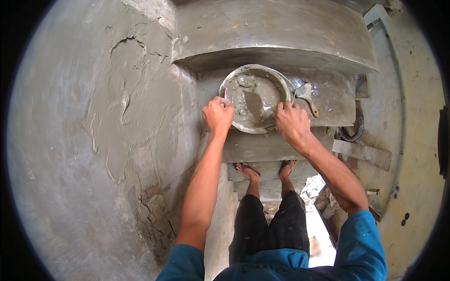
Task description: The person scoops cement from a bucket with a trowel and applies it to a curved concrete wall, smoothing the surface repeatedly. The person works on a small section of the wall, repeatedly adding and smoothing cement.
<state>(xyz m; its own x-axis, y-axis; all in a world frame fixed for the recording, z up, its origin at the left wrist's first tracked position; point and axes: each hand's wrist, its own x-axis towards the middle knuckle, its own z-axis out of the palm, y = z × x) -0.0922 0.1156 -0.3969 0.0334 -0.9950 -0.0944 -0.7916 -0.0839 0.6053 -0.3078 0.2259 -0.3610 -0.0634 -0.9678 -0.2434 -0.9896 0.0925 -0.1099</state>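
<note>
A round bucket [243, 125] of wet grey mortar [253, 96] stands on a step in front of me, its rim smeared with the same mix. At its left rim my left hand [217, 115] is closed around a small upright thing with a reddish edge, too small to name. My right hand [291, 122] is closed on the bucket's right rim, where the thin wire handle [295, 96] comes down to the fingers. Just right of the bucket lies a flat brush [307, 96] with a wooden handle, its head caked in grey.
Wet, uneven mortar [133, 93] covers part of the wall at left. A higher concrete step [272, 28] rises beyond the bucket. At right are a board offcut [363, 153], a dark round rim [355, 129] and a large pale panel [417, 117]. My sandaled feet [248, 171] stand on a lower step.
</note>
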